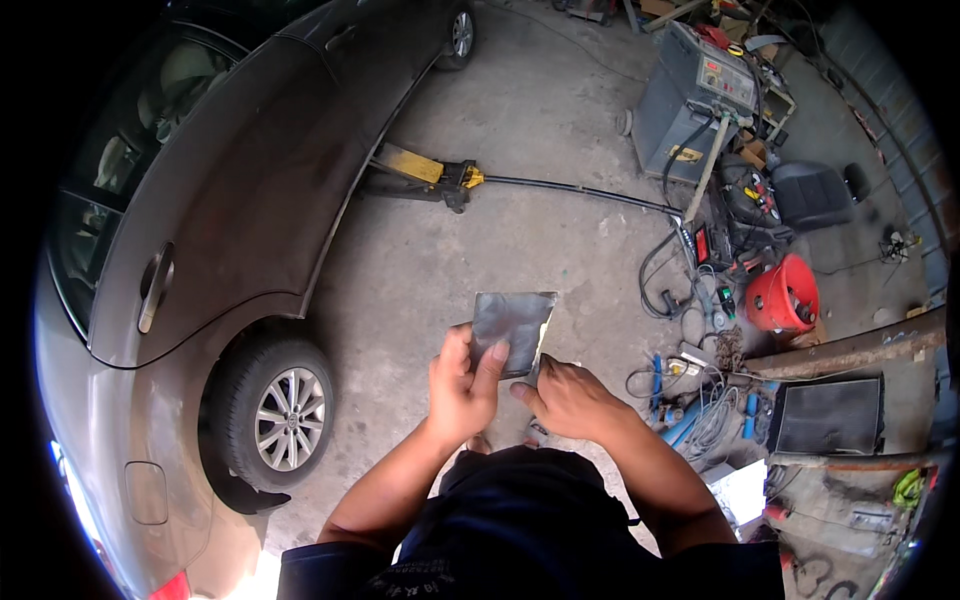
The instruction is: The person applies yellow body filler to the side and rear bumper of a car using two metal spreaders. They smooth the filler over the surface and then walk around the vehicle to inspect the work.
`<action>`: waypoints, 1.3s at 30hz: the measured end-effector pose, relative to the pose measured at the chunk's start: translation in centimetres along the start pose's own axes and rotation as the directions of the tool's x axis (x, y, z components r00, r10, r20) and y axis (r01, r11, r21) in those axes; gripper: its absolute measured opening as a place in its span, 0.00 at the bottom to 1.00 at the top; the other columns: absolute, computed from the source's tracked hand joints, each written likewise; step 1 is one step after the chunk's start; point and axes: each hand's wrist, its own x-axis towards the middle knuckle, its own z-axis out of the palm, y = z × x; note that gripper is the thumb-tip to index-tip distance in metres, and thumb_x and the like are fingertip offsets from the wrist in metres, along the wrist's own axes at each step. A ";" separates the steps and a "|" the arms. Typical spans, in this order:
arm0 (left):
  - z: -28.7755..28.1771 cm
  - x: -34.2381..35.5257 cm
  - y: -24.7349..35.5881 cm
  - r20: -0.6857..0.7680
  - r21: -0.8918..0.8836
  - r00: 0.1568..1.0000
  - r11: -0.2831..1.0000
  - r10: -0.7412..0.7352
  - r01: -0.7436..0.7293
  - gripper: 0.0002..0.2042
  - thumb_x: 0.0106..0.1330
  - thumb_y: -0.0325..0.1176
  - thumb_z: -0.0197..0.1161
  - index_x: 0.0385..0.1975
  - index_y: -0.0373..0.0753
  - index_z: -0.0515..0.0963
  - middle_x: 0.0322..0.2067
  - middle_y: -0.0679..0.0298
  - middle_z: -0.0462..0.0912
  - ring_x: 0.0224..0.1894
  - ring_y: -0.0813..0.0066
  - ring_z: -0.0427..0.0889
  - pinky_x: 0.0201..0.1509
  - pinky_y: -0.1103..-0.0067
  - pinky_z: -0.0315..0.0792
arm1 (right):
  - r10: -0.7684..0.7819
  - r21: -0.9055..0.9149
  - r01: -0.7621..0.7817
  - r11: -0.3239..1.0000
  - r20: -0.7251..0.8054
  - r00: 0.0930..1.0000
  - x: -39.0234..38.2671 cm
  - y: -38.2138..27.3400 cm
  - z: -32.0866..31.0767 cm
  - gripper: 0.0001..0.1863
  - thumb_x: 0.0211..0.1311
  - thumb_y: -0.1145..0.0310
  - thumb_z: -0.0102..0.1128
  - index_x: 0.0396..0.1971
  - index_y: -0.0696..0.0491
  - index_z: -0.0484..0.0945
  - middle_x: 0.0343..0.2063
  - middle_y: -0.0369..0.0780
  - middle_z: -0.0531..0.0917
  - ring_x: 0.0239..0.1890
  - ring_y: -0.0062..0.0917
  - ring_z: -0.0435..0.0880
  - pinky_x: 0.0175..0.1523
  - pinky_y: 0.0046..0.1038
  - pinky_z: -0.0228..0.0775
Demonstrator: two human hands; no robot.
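A flat, dark grey rectangular plate [510, 325] is held up in front of my body, with a pale yellowish strip along its right edge. My left hand [465, 385] grips it from the lower left, the thumb pressed on the face and the fingers around the left side and behind. At the lower right corner is my right hand [565, 395], its fingers curled and the thumb pointing toward the plate. What lies inside those fingers is hidden.
A brown-grey car [230, 200] stands at left. A yellow floor jack [415, 170] reaches under it, its long handle lying across the concrete. To the right are a grey wheeled machine [690, 100], a red bucket [783, 295], coiled cables [715, 410] and a black panel [828, 416].
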 end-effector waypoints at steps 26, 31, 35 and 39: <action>-0.9 0.5 -2.4 -0.062 -0.288 0.950 0.916 -0.307 0.278 0.10 0.67 0.23 0.53 0.46 0.34 0.66 0.39 0.64 0.78 0.40 0.81 0.75 0.48 0.84 0.67 | 0.184 0.480 -0.119 0.869 -0.091 0.979 -4.3 6.2 1.1 0.19 0.61 0.57 0.60 0.37 0.59 0.73 0.25 0.43 0.80 0.30 0.25 0.79 0.37 0.29 0.70; -1.2 -0.7 -2.8 0.115 0.207 0.935 0.928 -0.336 0.308 0.09 0.67 0.23 0.53 0.45 0.34 0.68 0.38 0.65 0.78 0.40 0.82 0.74 0.45 0.84 0.68 | 0.408 0.412 -0.271 0.870 -0.293 0.864 -0.6 5.8 -1.9 0.21 0.59 0.55 0.60 0.36 0.61 0.72 0.29 0.53 0.81 0.35 0.47 0.81 0.39 0.36 0.71; -1.8 -0.9 -4.1 0.070 -0.191 0.945 0.925 -0.321 0.328 0.10 0.67 0.23 0.53 0.46 0.35 0.67 0.39 0.65 0.78 0.40 0.82 0.74 0.46 0.83 0.68 | 0.484 0.286 -0.404 0.869 -0.322 0.814 -0.9 7.8 -2.9 0.22 0.59 0.57 0.60 0.38 0.64 0.72 0.29 0.54 0.81 0.36 0.45 0.82 0.41 0.35 0.72; -2.4 -0.2 -4.3 0.042 -0.501 0.881 0.753 -0.471 0.426 0.13 0.67 0.21 0.49 0.50 0.39 0.66 0.42 0.65 0.77 0.43 0.79 0.75 0.50 0.78 0.69 | 0.431 0.618 -0.156 0.771 -0.326 0.841 -2.6 8.1 1.3 0.24 0.61 0.67 0.59 0.54 0.61 0.66 0.33 0.43 0.82 0.35 0.24 0.80 0.41 0.25 0.71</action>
